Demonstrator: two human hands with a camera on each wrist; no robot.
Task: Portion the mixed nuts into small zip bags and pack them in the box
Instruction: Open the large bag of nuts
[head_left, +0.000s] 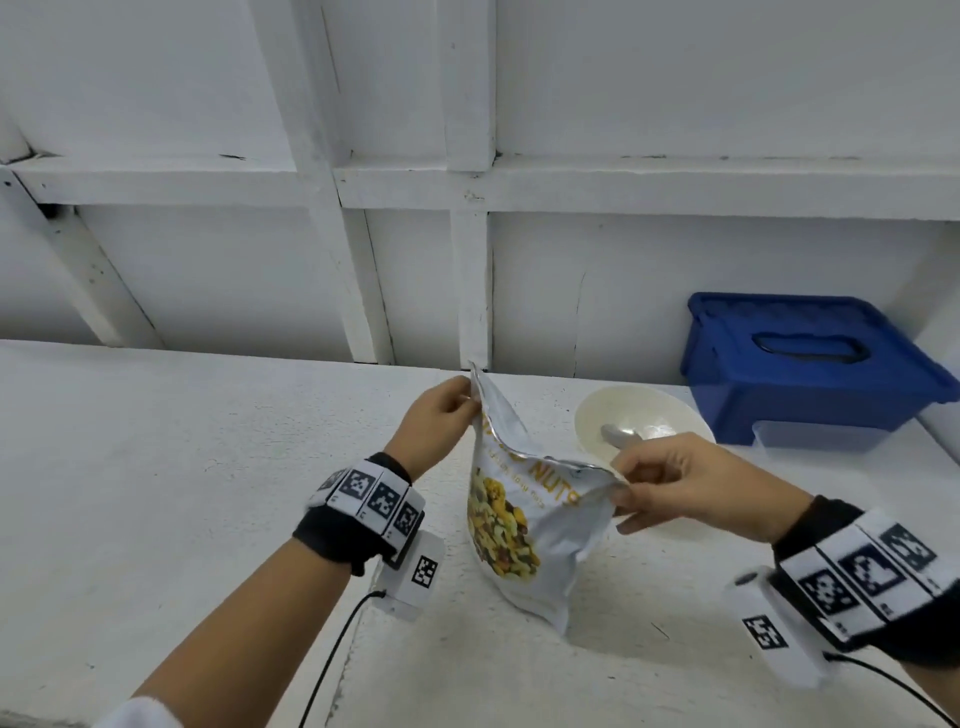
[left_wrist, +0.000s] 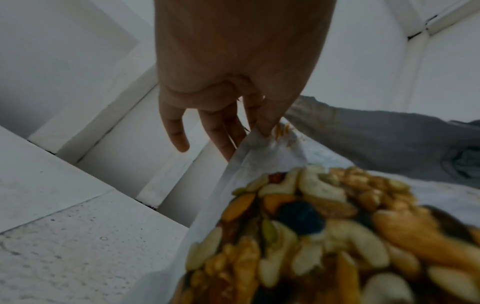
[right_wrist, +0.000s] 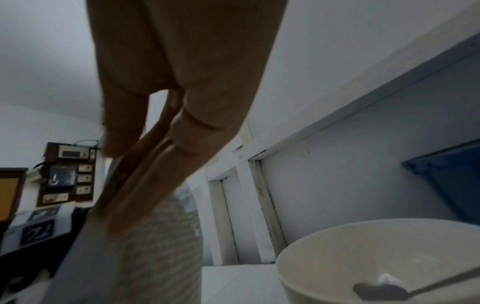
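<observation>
Gripping pouch (head_left: 524, 525), "NUTS" legible, both hands

My silver-white mixed nuts pouch (head_left: 524, 525) stands tilted on the white counter, its front printed with a nut picture, its top open. The blue-lidded box (head_left: 810, 364) sits closed, far right.

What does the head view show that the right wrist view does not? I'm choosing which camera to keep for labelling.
Only the head view: the left hand pinching the far top corner of the silver mixed-nuts pouch, the pouch's printed front, and the whole blue plastic lidded box.

Only the right wrist view: a wall panel of switches at left.

Both: the right hand gripping the pouch's top edge, and the cream round bowl with a metal spoon in it.
</observation>
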